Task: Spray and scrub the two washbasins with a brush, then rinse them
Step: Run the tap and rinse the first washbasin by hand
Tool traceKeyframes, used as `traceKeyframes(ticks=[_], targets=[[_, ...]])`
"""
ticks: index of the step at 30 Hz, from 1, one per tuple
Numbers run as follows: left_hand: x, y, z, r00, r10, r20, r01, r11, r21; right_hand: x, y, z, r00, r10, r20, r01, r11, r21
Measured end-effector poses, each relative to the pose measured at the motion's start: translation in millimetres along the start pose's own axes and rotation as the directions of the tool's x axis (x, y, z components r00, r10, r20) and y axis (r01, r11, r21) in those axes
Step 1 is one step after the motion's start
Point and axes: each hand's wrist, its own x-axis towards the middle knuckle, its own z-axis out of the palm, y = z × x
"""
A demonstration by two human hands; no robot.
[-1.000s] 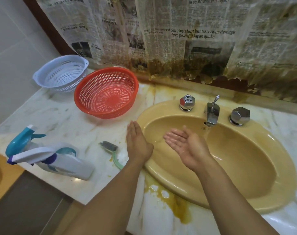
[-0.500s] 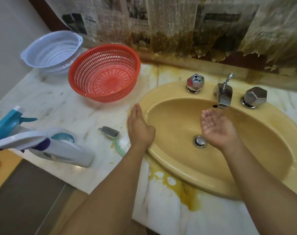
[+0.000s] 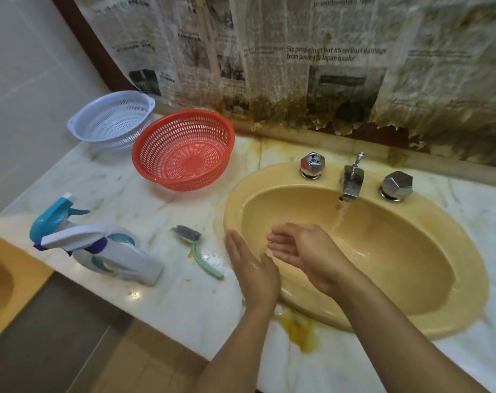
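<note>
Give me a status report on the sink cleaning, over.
Left hand flat at left rim of the washbasin, right hand cupped over the bowl, both empty. Tap running. Brush lying aside on the counter, out of the way.

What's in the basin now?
Water runs from the tap into the basin. The cupped right hand is inside, the left hand at its rim. The drain is hidden, probably under the right hand.

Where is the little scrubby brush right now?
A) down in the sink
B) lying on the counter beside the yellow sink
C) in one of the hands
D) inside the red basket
B: the brush lies on the marble counter just beside the left hand, which is empty, as is the right hand.
</note>
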Motion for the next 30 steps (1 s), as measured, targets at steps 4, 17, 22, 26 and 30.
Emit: traceKeyframes(ticks=[4,17,22,26,30], targets=[[-22,-2,4,1.0,0.024,-0.008,-0.024,1.0,0.009,4,19,-42,0.989,0.024,-0.143,0.004,0.981,0.192],[100,-2,-20,0.975,0.025,0.223,-0.1,0.938,0.332,62,7,-116,0.97,0.17,-0.175,0.026,0.642,0.766],[92,-2,-18,0.991,0.062,0.119,-0.094,0.954,0.284,83,-1,-115,0.94,0.238,-0.245,0.057,0.599,0.799],[95,-4,-17,0.993,0.071,0.091,-0.098,0.939,0.331,101,-4,-110,0.94,0.265,-0.216,0.027,0.571,0.821],[98,-5,-16,0.991,0.087,0.105,-0.12,0.922,0.369,110,-8,-110,0.943,0.264,-0.201,0.053,0.478,0.877]])
